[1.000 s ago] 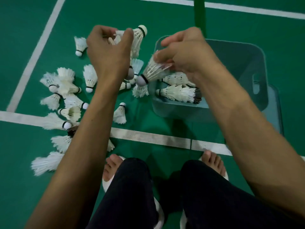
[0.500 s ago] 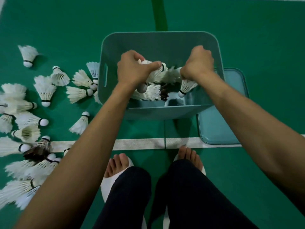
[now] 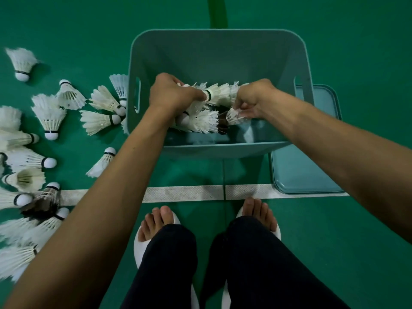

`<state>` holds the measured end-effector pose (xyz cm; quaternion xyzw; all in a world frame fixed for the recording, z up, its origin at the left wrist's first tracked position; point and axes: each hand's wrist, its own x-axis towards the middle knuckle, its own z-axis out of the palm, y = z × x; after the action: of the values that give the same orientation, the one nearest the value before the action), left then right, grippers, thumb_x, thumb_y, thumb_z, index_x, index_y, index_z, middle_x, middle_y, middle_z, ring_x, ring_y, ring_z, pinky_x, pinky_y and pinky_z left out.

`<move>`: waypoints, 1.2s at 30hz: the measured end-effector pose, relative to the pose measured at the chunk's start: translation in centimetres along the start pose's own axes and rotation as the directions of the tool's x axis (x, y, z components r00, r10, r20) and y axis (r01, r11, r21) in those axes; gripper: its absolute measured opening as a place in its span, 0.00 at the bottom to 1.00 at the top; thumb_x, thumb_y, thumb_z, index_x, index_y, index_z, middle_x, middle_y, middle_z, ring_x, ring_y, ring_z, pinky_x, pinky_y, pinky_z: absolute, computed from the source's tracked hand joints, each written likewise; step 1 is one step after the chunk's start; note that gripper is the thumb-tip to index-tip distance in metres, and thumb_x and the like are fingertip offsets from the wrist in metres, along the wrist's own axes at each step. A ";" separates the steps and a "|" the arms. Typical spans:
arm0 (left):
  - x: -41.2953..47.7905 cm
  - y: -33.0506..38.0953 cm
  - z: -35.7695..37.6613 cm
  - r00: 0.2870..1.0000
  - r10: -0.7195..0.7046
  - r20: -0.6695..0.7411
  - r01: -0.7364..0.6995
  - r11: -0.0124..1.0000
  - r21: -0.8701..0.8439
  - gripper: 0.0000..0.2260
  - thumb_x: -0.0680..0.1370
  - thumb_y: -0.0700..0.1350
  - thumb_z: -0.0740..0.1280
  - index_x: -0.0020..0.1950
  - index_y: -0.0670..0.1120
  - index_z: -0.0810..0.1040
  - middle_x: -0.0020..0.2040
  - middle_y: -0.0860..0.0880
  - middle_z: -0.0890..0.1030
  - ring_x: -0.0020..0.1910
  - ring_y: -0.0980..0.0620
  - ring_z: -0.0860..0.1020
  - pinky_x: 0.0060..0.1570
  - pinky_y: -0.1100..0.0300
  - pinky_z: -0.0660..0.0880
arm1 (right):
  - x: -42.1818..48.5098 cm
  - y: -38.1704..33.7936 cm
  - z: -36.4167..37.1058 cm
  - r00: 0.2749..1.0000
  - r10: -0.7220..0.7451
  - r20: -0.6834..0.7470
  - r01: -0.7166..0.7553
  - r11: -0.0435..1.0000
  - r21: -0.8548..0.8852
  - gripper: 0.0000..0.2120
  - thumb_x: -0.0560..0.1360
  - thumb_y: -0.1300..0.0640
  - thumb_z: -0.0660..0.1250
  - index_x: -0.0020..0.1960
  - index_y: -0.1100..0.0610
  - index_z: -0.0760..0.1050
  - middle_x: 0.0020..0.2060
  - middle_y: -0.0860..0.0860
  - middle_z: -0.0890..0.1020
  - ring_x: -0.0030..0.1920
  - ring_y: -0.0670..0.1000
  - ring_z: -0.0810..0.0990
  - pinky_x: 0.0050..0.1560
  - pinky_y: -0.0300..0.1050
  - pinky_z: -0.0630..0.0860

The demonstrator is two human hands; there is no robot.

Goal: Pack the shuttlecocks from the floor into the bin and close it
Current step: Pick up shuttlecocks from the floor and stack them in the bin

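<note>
The green court floor (image 3: pixel 334 52) carries everything, with a white line (image 3: pixel 182 194) running across just in front of your feet. The teal bin (image 3: pixel 219 52) sits open just beyond that line, and its lid (image 3: pixel 307 166) lies flat on the floor against the bin's right side, partly tucked behind it.

Both your hands are down inside the bin, near its front wall. Your left hand (image 3: pixel 171 94) is curled shut around a clutch of shuttlecocks (image 3: pixel 214 95), feathers sticking out to the right past your knuckles. Your right hand (image 3: pixel 252 99) pinches a single shuttlecock (image 3: pixel 234 114) by its skirt, fingers closed on the feathers. A small heap, one dark-feathered among the white, already lies on the bin bottom under your hands.

What matters for the coming move: the loose shuttlecocks on the floor (image 3: pixel 49 117) all lie to your left, spread from the bin's left wall out to the floor's left edge and down past the white line. None show on the right. Their long axes point every way, corks mostly toward you or toward the bin. Your left hand is clearly the nearer one; the closest birds rest right against the bin's left wall, beside the handle slot (image 3: pixel 137 94). I'd judge many remain, so closing is some way off, and the lid will be your right hand's job.
</note>
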<state>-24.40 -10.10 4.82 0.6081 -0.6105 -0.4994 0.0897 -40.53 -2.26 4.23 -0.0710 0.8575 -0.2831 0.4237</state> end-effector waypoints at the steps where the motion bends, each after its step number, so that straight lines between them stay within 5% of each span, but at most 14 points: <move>1: 0.0 -0.1 0.0 1.000 -0.001 0.009 0.001 1.000 0.005 0.24 0.62 0.52 0.84 0.50 0.43 0.79 0.48 0.43 0.85 0.40 0.46 0.85 0.40 0.49 0.85 | 0.0 0.3 0.0 1.000 0.022 0.014 -0.021 1.000 -0.023 0.12 0.70 0.77 0.70 0.41 0.61 0.75 0.40 0.57 0.82 0.37 0.52 0.82 0.42 0.47 0.84; 4: -0.2 0.0 -0.1 1.000 -0.008 0.016 0.008 1.000 -0.009 0.25 0.66 0.49 0.83 0.57 0.41 0.78 0.48 0.43 0.84 0.21 0.53 0.78 0.21 0.62 0.73 | -0.1 0.7 -0.4 0.999 0.007 -0.032 -0.013 0.981 -0.196 0.11 0.67 0.73 0.76 0.40 0.62 0.77 0.37 0.58 0.84 0.28 0.50 0.77 0.29 0.41 0.75; 8: -0.5 0.0 -0.3 1.000 -0.011 0.027 0.012 1.000 -0.009 0.26 0.69 0.48 0.82 0.60 0.41 0.77 0.49 0.42 0.83 0.15 0.55 0.73 0.18 0.65 0.70 | -0.2 0.3 -0.7 1.000 -0.014 -0.009 0.009 0.927 -0.374 0.10 0.69 0.71 0.77 0.36 0.65 0.76 0.20 0.57 0.78 0.24 0.52 0.77 0.30 0.45 0.79; 15: -0.9 0.2 -0.5 0.999 -0.014 0.038 0.013 1.000 0.013 0.24 0.69 0.48 0.82 0.59 0.40 0.77 0.42 0.45 0.82 0.15 0.53 0.72 0.20 0.62 0.74 | -0.4 0.2 -1.7 0.996 -0.035 0.087 0.075 0.853 -0.517 0.07 0.75 0.71 0.72 0.40 0.68 0.75 0.35 0.63 0.82 0.31 0.57 0.81 0.41 0.54 0.86; 21: -0.9 0.2 -0.4 0.999 -0.009 0.039 0.007 0.999 0.046 0.24 0.69 0.49 0.82 0.58 0.42 0.77 0.44 0.45 0.82 0.16 0.51 0.74 0.22 0.60 0.77 | -0.4 0.3 -3.1 0.994 -0.082 0.068 0.106 0.835 -0.540 0.08 0.76 0.73 0.69 0.41 0.68 0.72 0.36 0.66 0.80 0.39 0.63 0.83 0.46 0.58 0.85; 26: -0.5 -0.3 -0.2 0.996 0.049 0.069 -0.057 0.991 0.119 0.20 0.66 0.50 0.82 0.53 0.45 0.81 0.43 0.47 0.82 0.24 0.51 0.75 0.37 0.54 0.81 | 0.2 0.6 -2.9 0.983 0.035 0.180 0.042 0.911 -0.410 0.07 0.78 0.72 0.66 0.43 0.67 0.71 0.40 0.62 0.79 0.35 0.55 0.80 0.35 0.55 0.83; 31: -1.1 0.2 -0.3 0.950 0.163 0.268 -0.234 0.937 0.260 0.14 0.68 0.48 0.82 0.49 0.47 0.84 0.49 0.47 0.82 0.29 0.55 0.75 0.30 0.63 0.73 | 1.2 1.0 -3.2 0.961 0.152 0.233 -0.062 0.934 -0.351 0.08 0.80 0.70 0.63 0.44 0.61 0.71 0.40 0.54 0.77 0.37 0.49 0.76 0.39 0.46 0.83; 36: -1.3 1.3 0.9 0.789 0.070 0.610 -0.445 0.750 0.490 0.34 0.68 0.50 0.81 0.72 0.62 0.75 0.68 0.56 0.71 0.58 0.48 0.77 0.40 0.52 0.78 | 1.5 1.4 -3.2 0.960 0.168 0.224 -0.090 0.943 -0.319 0.10 0.79 0.71 0.63 0.44 0.58 0.71 0.41 0.54 0.77 0.38 0.50 0.77 0.38 0.47 0.80</move>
<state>-25.53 -8.90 5.95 0.3360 -0.8182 -0.4106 -0.2214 -43.79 -0.30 3.94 -0.1138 0.8338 -0.1071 0.5294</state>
